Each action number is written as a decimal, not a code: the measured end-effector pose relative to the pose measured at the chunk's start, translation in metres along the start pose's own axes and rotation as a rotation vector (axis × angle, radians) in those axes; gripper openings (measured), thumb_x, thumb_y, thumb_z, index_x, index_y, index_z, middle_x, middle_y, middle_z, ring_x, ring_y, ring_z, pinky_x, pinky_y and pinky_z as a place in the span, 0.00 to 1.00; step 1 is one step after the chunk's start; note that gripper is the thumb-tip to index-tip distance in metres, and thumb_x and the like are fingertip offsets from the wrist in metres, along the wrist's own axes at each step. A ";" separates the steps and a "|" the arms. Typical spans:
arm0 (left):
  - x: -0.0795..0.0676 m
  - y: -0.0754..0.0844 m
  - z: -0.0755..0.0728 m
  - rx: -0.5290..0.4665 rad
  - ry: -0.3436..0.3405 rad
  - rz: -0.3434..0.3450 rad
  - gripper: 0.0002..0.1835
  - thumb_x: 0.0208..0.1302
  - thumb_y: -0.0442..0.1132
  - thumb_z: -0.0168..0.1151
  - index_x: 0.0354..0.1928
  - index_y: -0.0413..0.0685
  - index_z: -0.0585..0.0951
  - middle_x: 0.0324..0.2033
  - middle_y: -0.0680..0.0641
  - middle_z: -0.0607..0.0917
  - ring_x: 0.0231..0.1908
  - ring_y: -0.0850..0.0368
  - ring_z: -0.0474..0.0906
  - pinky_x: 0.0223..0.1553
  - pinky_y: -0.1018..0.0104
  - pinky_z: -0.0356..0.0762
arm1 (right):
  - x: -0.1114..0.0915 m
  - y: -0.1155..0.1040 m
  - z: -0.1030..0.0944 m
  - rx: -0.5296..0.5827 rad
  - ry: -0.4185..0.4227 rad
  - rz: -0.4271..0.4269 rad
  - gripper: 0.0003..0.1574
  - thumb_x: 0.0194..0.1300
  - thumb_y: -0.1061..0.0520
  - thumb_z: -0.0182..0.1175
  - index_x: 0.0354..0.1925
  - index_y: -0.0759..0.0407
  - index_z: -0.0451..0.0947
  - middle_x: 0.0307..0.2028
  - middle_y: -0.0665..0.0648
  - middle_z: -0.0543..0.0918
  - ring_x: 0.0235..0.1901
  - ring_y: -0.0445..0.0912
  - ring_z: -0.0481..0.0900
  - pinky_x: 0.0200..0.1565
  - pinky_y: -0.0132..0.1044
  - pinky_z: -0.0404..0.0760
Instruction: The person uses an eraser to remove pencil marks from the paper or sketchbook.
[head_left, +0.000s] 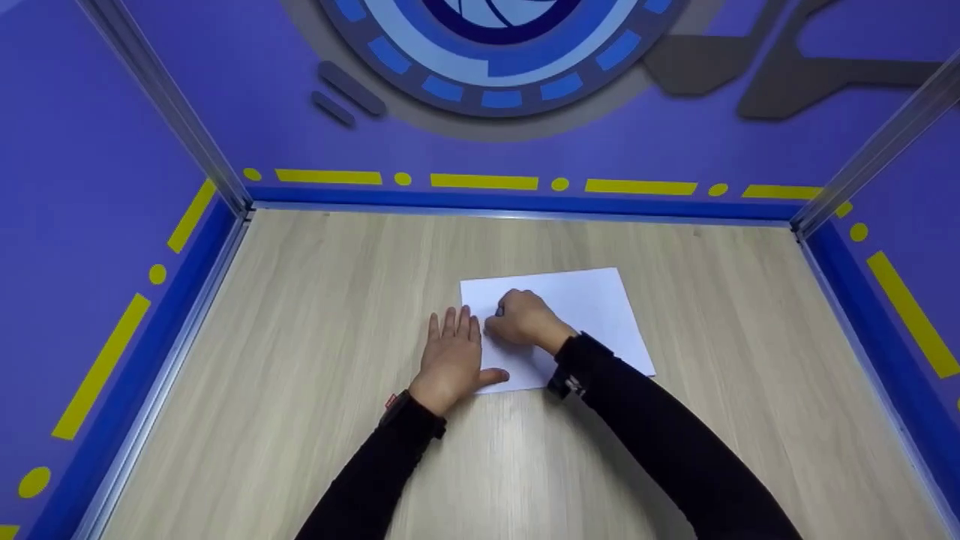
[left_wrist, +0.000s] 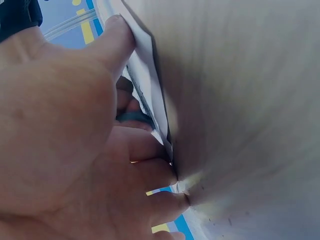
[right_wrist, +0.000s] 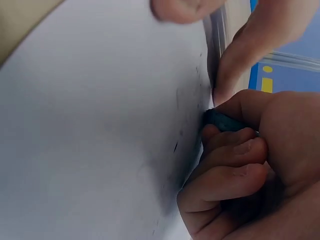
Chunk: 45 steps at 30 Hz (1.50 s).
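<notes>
A white sheet of paper (head_left: pixel 585 300) lies on the table, slightly turned. My left hand (head_left: pixel 450 364) rests flat along its left edge, fingers spread and the thumb on the lower left corner. Over the left part of the sheet, my right hand (head_left: pixel 525 319) pinches a short dark teal stub (right_wrist: pixel 225 121) between thumb and curled fingers. The stub's rough tip is right at the paper, close to the left hand's fingers. Small dark marks (right_wrist: pixel 176 147) show on the paper beside it. Most of the stub is hidden inside the right hand; its exact kind I cannot tell.
Around the sheet spreads a light wood-grain table (head_left: pixel 330 300). Blue-purple panels with yellow dashes, such as the back wall (head_left: pixel 487 154), enclose it on the left, back and right. A metal rail (head_left: pixel 517 214) runs along the back edge.
</notes>
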<state>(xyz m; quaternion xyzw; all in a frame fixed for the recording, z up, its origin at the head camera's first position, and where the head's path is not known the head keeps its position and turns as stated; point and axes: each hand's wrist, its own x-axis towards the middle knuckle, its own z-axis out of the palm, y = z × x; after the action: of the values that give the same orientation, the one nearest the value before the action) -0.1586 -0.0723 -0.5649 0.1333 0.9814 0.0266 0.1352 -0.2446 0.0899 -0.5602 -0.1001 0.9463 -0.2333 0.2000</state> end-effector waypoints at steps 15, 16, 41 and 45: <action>-0.002 0.000 0.001 -0.035 -0.001 0.003 0.65 0.68 0.80 0.61 0.87 0.34 0.57 0.88 0.33 0.55 0.89 0.35 0.48 0.89 0.34 0.44 | -0.050 0.126 -0.057 0.080 0.042 0.143 0.25 0.71 0.46 0.64 0.46 0.68 0.87 0.40 0.61 0.81 0.38 0.51 0.78 0.38 0.38 0.74; -0.002 0.000 0.000 -0.037 0.001 0.005 0.65 0.68 0.80 0.61 0.87 0.34 0.57 0.88 0.33 0.55 0.89 0.35 0.48 0.89 0.34 0.44 | -0.053 0.133 -0.059 0.079 0.042 0.158 0.26 0.72 0.45 0.64 0.47 0.68 0.87 0.40 0.61 0.82 0.38 0.51 0.78 0.38 0.38 0.74; -0.001 0.001 0.000 -0.042 0.017 0.024 0.64 0.69 0.79 0.62 0.86 0.33 0.58 0.87 0.31 0.56 0.89 0.33 0.50 0.88 0.34 0.48 | -0.062 0.135 -0.060 0.136 0.069 0.135 0.26 0.72 0.47 0.61 0.20 0.50 0.65 0.19 0.46 0.65 0.22 0.43 0.67 0.27 0.35 0.65; -0.001 0.000 0.001 -0.043 0.011 0.020 0.65 0.69 0.79 0.62 0.86 0.33 0.58 0.88 0.32 0.56 0.89 0.33 0.49 0.88 0.34 0.47 | -0.058 0.122 -0.057 0.150 0.049 0.116 0.26 0.74 0.46 0.60 0.21 0.49 0.65 0.20 0.47 0.65 0.23 0.43 0.68 0.27 0.36 0.66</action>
<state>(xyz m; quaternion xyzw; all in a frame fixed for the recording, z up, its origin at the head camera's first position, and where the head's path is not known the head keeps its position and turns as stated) -0.1570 -0.0722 -0.5652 0.1398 0.9800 0.0500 0.1323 -0.2283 0.2350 -0.5534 -0.0240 0.9350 -0.2937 0.1970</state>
